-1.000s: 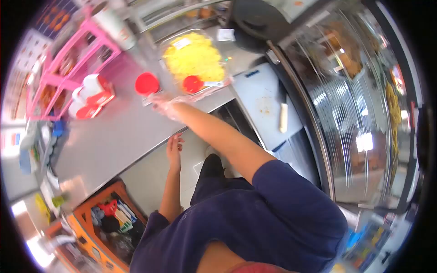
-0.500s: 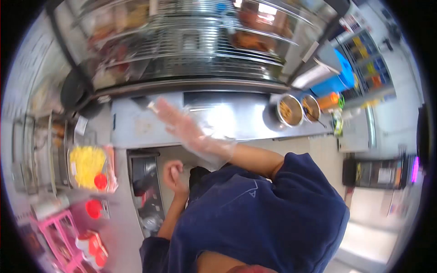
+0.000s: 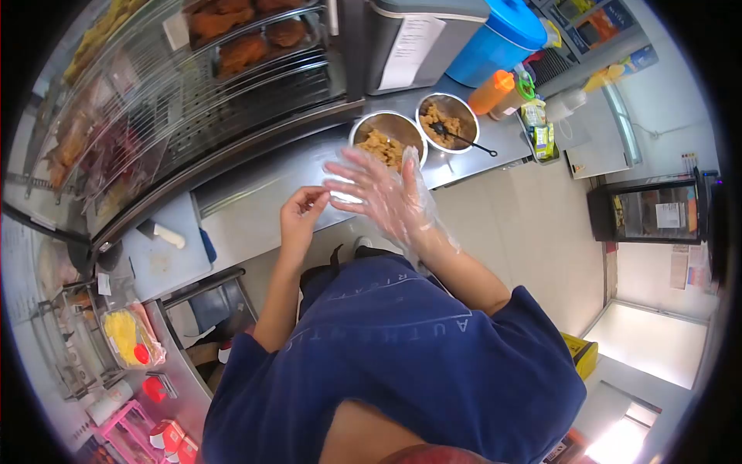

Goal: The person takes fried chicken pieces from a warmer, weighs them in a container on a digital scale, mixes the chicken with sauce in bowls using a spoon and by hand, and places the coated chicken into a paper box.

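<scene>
My right hand (image 3: 380, 193), in a clear plastic glove, is spread with its fingers apart and holds nothing. It is in front of a steel bowl (image 3: 358, 133) of brown food, hiding part of its rim. My bare left hand (image 3: 303, 215) is just left of the gloved fingertips, thumb and fingertips pinched together; whether anything thin is between them is too small to tell. Beside the first bowl stands a second steel bowl (image 3: 469, 116) with similar food and a black-handled spoon (image 3: 483, 148) resting in it.
Behind the counter (image 3: 255, 174) stands a glass display cabinet (image 3: 255, 116) with fried food. A white board (image 3: 166, 251) with a knife (image 3: 168, 236) lies left. An orange bottle (image 3: 491, 93) and a blue container (image 3: 498, 42) stand behind the bowls. Yellow food (image 3: 121, 334) is at far left.
The view has turned right, bringing the bowls near. My gloved right hand has moved from beside the red cup, past the board, to the bowls. My left hand has risen beside it, its fingertips now together.
</scene>
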`<state>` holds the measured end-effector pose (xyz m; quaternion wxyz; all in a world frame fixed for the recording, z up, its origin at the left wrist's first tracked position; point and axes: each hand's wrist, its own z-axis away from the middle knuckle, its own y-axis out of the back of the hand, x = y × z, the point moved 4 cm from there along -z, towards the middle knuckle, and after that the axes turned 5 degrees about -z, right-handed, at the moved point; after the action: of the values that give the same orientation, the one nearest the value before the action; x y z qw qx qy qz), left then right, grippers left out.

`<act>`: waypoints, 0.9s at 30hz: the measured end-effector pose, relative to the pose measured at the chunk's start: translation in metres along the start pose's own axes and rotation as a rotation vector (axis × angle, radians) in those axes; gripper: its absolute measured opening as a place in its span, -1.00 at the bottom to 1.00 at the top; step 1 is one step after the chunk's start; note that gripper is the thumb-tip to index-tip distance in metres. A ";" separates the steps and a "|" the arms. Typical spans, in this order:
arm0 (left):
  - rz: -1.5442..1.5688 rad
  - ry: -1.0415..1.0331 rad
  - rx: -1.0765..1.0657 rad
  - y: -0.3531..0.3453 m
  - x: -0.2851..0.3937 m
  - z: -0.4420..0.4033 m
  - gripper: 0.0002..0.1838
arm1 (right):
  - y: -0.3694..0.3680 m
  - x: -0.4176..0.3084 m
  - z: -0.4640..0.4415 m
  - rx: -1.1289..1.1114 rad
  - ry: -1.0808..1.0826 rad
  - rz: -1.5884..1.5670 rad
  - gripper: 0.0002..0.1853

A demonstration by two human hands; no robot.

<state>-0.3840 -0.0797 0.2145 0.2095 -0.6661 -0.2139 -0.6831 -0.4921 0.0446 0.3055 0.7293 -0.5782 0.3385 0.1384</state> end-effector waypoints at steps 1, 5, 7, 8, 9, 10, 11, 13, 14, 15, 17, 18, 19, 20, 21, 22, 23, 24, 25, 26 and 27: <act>0.011 0.030 -0.017 -0.014 0.000 -0.001 -0.76 | 0.021 -0.004 0.012 0.019 -0.038 0.006 0.10; 0.008 0.207 -0.068 -0.058 -0.013 0.000 -0.74 | 0.132 -0.037 0.059 0.461 0.139 -0.090 -0.25; -0.036 0.382 -0.159 -0.066 -0.031 -0.001 -0.72 | 0.162 -0.060 0.077 0.605 0.243 -0.029 -0.36; -0.029 0.388 -0.204 -0.073 -0.036 -0.003 -0.71 | 0.174 -0.071 0.086 0.643 0.294 0.061 -0.40; -0.020 0.395 -0.251 -0.080 -0.039 -0.003 -0.70 | 0.182 -0.081 0.096 0.682 0.344 0.153 -0.44; -0.010 0.403 -0.296 -0.086 -0.042 -0.003 -0.69 | 0.191 -0.087 0.102 0.792 0.364 0.329 -0.56; -0.029 0.418 -0.312 -0.089 -0.043 -0.004 -0.69 | 0.196 -0.095 0.109 0.875 0.317 0.652 -0.60; -0.073 0.436 -0.343 -0.091 -0.036 -0.014 -0.68 | 0.165 -0.131 0.103 0.993 0.201 1.303 -0.65; -0.073 0.429 -0.356 -0.092 -0.034 -0.019 -0.68 | 0.153 -0.150 0.099 0.935 0.420 1.747 -0.62; -0.071 0.424 -0.371 -0.093 -0.033 -0.023 -0.68 | 0.160 -0.158 0.095 0.956 0.324 1.870 -0.61; -0.075 0.422 -0.427 -0.097 -0.033 -0.030 -0.67 | 0.174 -0.174 0.085 0.983 0.115 2.113 -0.58; -0.083 0.423 -0.467 -0.098 -0.033 -0.035 -0.66 | 0.186 -0.177 0.082 0.957 -0.062 2.158 -0.60; -0.090 0.424 -0.504 -0.098 -0.033 -0.039 -0.65 | 0.194 -0.178 0.078 0.901 -0.165 2.192 -0.62; -0.081 0.429 -0.531 -0.100 -0.032 -0.041 -0.65 | 0.201 -0.177 0.074 0.843 -0.270 2.223 -0.64; -0.071 0.433 -0.558 -0.103 -0.031 -0.043 -0.64 | 0.206 -0.176 0.072 0.784 -0.375 2.250 -0.66; -0.061 0.435 -0.587 -0.107 -0.030 -0.044 -0.64 | 0.209 -0.176 0.070 0.736 -0.324 2.267 -0.70; -0.044 0.436 -0.605 -0.110 -0.028 -0.045 -0.65 | 0.214 -0.174 0.069 0.691 -0.275 2.281 -0.73; -0.028 0.436 -0.623 -0.115 -0.025 -0.046 -0.66 | 0.216 -0.172 0.066 0.645 -0.224 2.294 -0.77; -0.015 0.435 -0.643 -0.119 -0.024 -0.048 -0.67 | 0.219 -0.167 0.063 0.583 -0.241 2.302 -0.77; 0.005 0.443 -0.680 -0.126 -0.025 -0.049 -0.67 | 0.222 -0.160 0.060 0.522 -0.259 2.307 -0.77; 0.018 0.433 -0.728 -0.133 -0.024 -0.051 -0.67 | 0.222 -0.154 0.057 0.458 -0.277 2.310 -0.78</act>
<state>-0.5011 0.0008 0.1881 0.0068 -0.5398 0.0960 -0.8363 -0.7179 0.1924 0.2454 0.2891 0.2340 0.5949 0.7126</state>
